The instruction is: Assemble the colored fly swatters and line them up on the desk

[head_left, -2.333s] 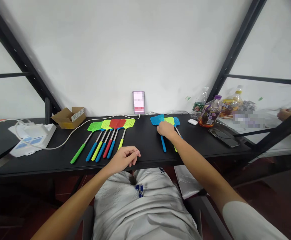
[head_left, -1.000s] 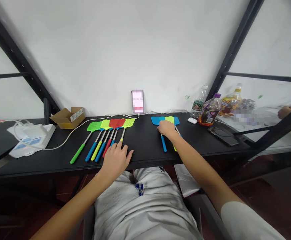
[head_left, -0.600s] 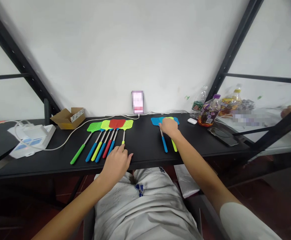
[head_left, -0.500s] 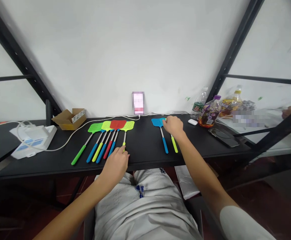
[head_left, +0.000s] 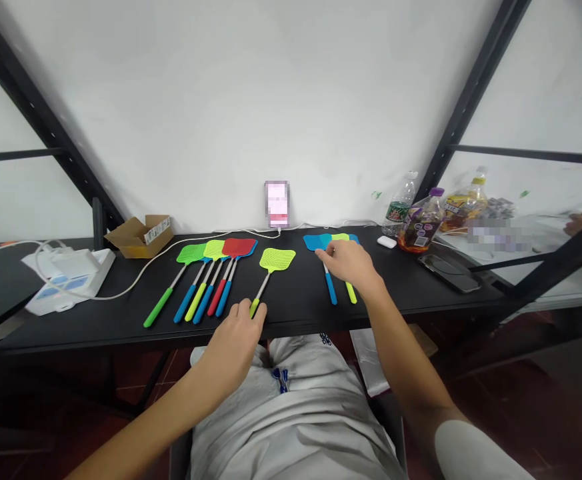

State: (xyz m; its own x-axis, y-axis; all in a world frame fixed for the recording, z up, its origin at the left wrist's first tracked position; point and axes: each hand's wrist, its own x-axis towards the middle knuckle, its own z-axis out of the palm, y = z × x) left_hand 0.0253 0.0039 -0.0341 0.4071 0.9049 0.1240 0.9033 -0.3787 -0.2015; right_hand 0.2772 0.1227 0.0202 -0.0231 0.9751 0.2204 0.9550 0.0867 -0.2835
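My left hand [head_left: 238, 337] is closed around the handle of a yellow-green fly swatter [head_left: 277, 259], whose perforated head points away from me and to the right. Left of it lies a fanned row: a green fly swatter [head_left: 159, 308], blue and yellow-green ones, and a red fly swatter [head_left: 237, 247] over a blue one. On the right, my right hand [head_left: 351, 263] hovers over or rests on another group, its fingers loosely bent and apart. Under it are a blue fly swatter [head_left: 331, 290] and a yellow-green fly swatter [head_left: 351, 293], their heads overlapping and partly hidden.
A lit phone [head_left: 277, 203] leans against the wall with a cable. Bottles [head_left: 421, 223], a white case [head_left: 387, 242] and a dark phone [head_left: 449, 274] lie at the right. An open cardboard box [head_left: 138, 241] and a white device [head_left: 71, 283] are at the left.
My left hand has drawn the yellow-green swatter rightward, away from the row, uncovering a blue head beneath the red one. My right hand has shifted slightly nearer and right, exposing more overlapping heads.
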